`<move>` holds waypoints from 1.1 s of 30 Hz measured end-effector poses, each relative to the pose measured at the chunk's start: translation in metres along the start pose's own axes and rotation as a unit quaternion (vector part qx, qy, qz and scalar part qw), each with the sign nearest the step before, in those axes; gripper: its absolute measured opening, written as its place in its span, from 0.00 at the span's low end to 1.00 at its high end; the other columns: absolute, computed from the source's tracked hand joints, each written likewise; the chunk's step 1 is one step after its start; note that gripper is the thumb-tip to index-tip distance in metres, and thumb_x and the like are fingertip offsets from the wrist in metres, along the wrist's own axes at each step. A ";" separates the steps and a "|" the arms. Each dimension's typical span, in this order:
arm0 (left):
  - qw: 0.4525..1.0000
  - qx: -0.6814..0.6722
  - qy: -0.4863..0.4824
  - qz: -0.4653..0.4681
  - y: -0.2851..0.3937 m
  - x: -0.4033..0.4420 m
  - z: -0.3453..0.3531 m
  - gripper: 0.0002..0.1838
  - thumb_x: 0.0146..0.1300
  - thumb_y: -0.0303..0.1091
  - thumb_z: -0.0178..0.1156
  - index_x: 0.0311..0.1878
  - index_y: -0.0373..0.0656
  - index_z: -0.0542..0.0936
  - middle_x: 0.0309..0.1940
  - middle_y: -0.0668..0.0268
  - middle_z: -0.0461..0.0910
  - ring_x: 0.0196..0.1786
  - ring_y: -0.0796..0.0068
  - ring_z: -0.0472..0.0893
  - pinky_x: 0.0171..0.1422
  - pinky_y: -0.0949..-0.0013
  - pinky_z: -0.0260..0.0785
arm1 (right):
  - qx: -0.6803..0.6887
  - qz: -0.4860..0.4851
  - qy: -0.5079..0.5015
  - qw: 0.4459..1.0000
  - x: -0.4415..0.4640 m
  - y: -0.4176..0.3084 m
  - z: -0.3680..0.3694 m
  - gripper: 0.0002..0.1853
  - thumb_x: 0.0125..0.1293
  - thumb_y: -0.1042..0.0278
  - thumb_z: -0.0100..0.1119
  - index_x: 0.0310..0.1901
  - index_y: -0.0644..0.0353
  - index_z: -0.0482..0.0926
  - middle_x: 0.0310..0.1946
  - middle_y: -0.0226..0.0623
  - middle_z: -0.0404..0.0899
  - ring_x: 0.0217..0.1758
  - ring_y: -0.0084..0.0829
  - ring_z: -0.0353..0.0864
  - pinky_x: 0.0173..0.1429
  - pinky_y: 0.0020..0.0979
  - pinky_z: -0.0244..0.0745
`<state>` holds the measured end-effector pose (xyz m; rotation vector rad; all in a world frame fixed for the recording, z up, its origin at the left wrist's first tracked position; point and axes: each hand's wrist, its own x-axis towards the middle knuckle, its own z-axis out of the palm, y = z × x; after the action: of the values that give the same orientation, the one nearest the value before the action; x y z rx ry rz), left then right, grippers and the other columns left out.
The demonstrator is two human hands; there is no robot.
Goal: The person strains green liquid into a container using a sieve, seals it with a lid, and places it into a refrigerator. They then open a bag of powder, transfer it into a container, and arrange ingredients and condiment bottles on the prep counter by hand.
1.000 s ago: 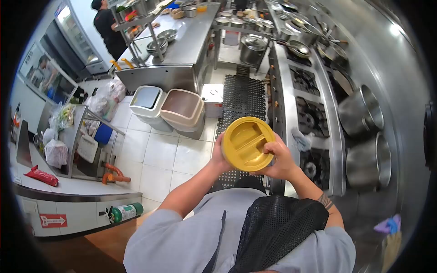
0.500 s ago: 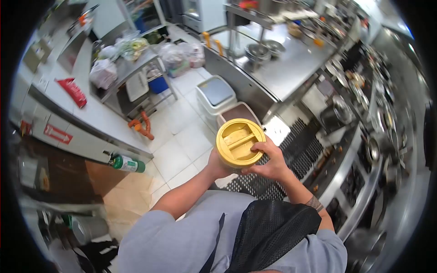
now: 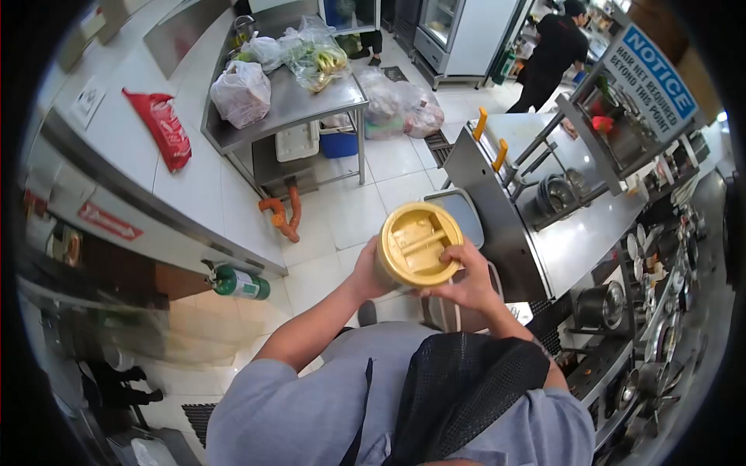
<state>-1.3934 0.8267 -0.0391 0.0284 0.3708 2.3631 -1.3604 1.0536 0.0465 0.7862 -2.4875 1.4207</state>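
Yellow-topped tub (image 3: 420, 244) near ctr of frame, my grip closed round it: L hand (image 3: 368, 272) one side, R hand (image 3: 474, 281) other, thumb over rim. Best held firm, top lvl.

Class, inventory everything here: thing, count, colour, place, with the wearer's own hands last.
Container: one, yellow-topped, centre
Packet: one, red, left counter
Arrow sign: one, red, lower left
Cylinder: one, green, lower left
Metal table: one, silver, upper left
Bags: several, white and clear, on and beside that table
Pipe: one, orange, by that table
Bin: at least one, grey-lidded, beyond container
Fridge: at least one, white, top centre
Co-workers: at least two, dark clothing, top edge
Notice sign: one, blue and white, upper right
Bowls: several, silver, right-hand counter
Cookware: many pieces, mostly silver, far right
Left hand: one, bare, container's left
Right hand: one, bare, container's right
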 end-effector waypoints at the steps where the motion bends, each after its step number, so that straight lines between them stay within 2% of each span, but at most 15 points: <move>1: 1.000 0.027 0.002 0.005 0.020 0.009 -0.005 0.34 0.80 0.53 0.33 0.80 0.43 0.62 0.78 0.57 0.67 0.76 0.57 0.71 0.82 0.51 0.61 | 0.008 -0.006 -0.002 1.000 0.025 0.006 0.003 0.35 0.39 0.59 0.91 0.46 0.56 0.76 0.62 0.52 0.77 0.63 0.50 0.79 0.66 0.42 0.75; 9: 0.999 0.000 -0.016 0.028 0.157 0.116 -0.042 0.38 0.78 0.64 0.40 0.82 0.51 0.60 0.79 0.58 0.65 0.77 0.52 0.69 0.80 0.44 0.66 | 0.028 0.011 -0.044 0.999 0.198 0.080 0.012 0.35 0.41 0.60 0.90 0.48 0.56 0.75 0.66 0.52 0.72 0.67 0.50 0.76 0.66 0.42 0.75; 10: 0.999 -0.019 0.007 0.046 0.172 0.130 -0.051 0.32 0.82 0.54 0.38 0.80 0.46 0.62 0.77 0.57 0.67 0.76 0.54 0.71 0.81 0.48 0.65 | 0.034 0.021 -0.046 0.998 0.218 0.096 0.013 0.34 0.42 0.61 0.89 0.47 0.56 0.75 0.67 0.54 0.72 0.68 0.54 0.75 0.68 0.43 0.74; 11: 0.999 -0.018 0.010 0.044 0.189 0.143 -0.060 0.32 0.82 0.54 0.38 0.80 0.46 0.62 0.77 0.57 0.67 0.76 0.54 0.71 0.81 0.48 0.65 | 0.037 0.022 -0.043 0.998 0.241 0.111 0.015 0.34 0.42 0.61 0.89 0.47 0.56 0.75 0.67 0.54 0.72 0.68 0.54 0.75 0.68 0.43 0.74; 13: 0.992 0.071 0.051 0.090 0.221 0.170 -0.068 0.32 0.76 0.46 0.54 0.79 0.46 0.63 0.76 0.59 0.69 0.75 0.57 0.72 0.80 0.52 0.66 | 0.063 -0.056 -0.053 0.995 0.290 0.142 0.014 0.33 0.43 0.61 0.89 0.47 0.56 0.74 0.68 0.55 0.71 0.68 0.57 0.74 0.70 0.44 0.72; 15: 0.956 0.235 0.126 0.119 0.252 0.198 -0.070 0.38 0.67 0.37 0.69 0.78 0.47 0.64 0.74 0.60 0.71 0.74 0.60 0.74 0.80 0.55 0.66 | 0.111 -0.039 -0.051 0.992 0.334 0.171 0.018 0.33 0.44 0.61 0.88 0.47 0.56 0.74 0.69 0.57 0.70 0.69 0.58 0.73 0.71 0.45 0.71; 17: 0.939 0.273 0.169 0.125 0.284 0.222 -0.077 0.37 0.67 0.35 0.70 0.76 0.45 0.66 0.73 0.61 0.72 0.72 0.64 0.75 0.77 0.59 0.69 | 0.109 -0.088 -0.028 0.990 0.378 0.198 0.018 0.34 0.42 0.59 0.90 0.47 0.56 0.77 0.68 0.54 0.73 0.67 0.52 0.77 0.67 0.41 0.75; 19: 0.928 0.288 0.193 0.136 0.326 0.247 -0.101 0.36 0.66 0.34 0.70 0.75 0.45 0.67 0.72 0.62 0.73 0.71 0.65 0.76 0.75 0.61 0.70 | 0.125 -0.048 -0.058 0.989 0.421 0.224 0.020 0.34 0.42 0.58 0.90 0.47 0.55 0.77 0.70 0.56 0.71 0.69 0.54 0.76 0.70 0.43 0.74; 21: 0.941 0.225 0.204 0.149 0.355 0.263 -0.134 0.33 0.77 0.57 0.52 0.75 0.47 0.69 0.71 0.62 0.75 0.69 0.60 0.78 0.73 0.51 0.73 | 0.110 -0.065 -0.063 0.990 0.463 0.251 0.017 0.35 0.42 0.54 0.89 0.48 0.55 0.75 0.69 0.56 0.70 0.70 0.58 0.73 0.72 0.47 0.71; 23: 0.941 0.174 0.251 0.147 0.387 0.286 -0.112 0.29 0.78 0.51 0.54 0.73 0.45 0.72 0.67 0.62 0.79 0.67 0.62 0.79 0.72 0.56 0.72 | 0.123 -0.057 -0.081 0.987 0.501 0.272 0.011 0.35 0.42 0.54 0.89 0.48 0.55 0.75 0.69 0.56 0.70 0.71 0.57 0.73 0.72 0.47 0.71; 25: 0.804 0.357 0.458 0.128 0.422 0.313 -0.105 0.19 0.81 0.38 0.51 0.68 0.40 0.75 0.59 0.62 0.82 0.57 0.69 0.84 0.60 0.65 0.77 | 0.112 -0.059 -0.089 0.988 0.536 0.294 0.005 0.35 0.42 0.54 0.89 0.48 0.55 0.75 0.69 0.56 0.71 0.70 0.58 0.73 0.72 0.47 0.71; 26: 0.785 0.388 0.435 0.210 0.433 0.329 -0.106 0.19 0.82 0.40 0.50 0.64 0.38 0.78 0.52 0.64 0.85 0.52 0.71 0.84 0.55 0.66 0.77 | 0.108 -0.058 -0.096 0.988 0.552 0.308 0.000 0.35 0.42 0.54 0.89 0.48 0.55 0.75 0.69 0.56 0.71 0.70 0.58 0.73 0.72 0.47 0.71; 27: 0.788 0.380 0.437 0.209 0.451 0.344 -0.110 0.19 0.82 0.40 0.50 0.64 0.38 0.78 0.52 0.64 0.85 0.52 0.71 0.84 0.55 0.66 0.77 | 0.091 -0.059 -0.089 0.990 0.566 0.323 -0.006 0.35 0.42 0.55 0.89 0.48 0.55 0.75 0.69 0.57 0.71 0.70 0.58 0.73 0.72 0.47 0.71; 30: 0.902 0.275 0.288 0.166 0.506 0.381 -0.091 0.18 0.82 0.42 0.51 0.58 0.37 0.79 0.50 0.65 0.84 0.51 0.76 0.84 0.53 0.67 0.77 | 0.066 -0.039 -0.087 0.993 0.596 0.351 -0.017 0.35 0.42 0.56 0.89 0.48 0.55 0.75 0.69 0.58 0.71 0.69 0.59 0.73 0.71 0.47 0.71; 33: 0.889 0.372 0.251 0.090 0.544 0.441 -0.091 0.17 0.80 0.42 0.56 0.57 0.36 0.79 0.48 0.64 0.85 0.49 0.75 0.84 0.51 0.67 0.78 | 0.032 -0.021 -0.087 0.996 0.627 0.382 -0.037 0.34 0.41 0.58 0.90 0.47 0.56 0.75 0.69 0.59 0.71 0.70 0.60 0.73 0.71 0.47 0.71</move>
<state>-2.0920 0.7263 -0.0158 -0.2015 1.5657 2.2322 -2.0943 1.0150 0.0267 1.0093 -2.5440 1.4825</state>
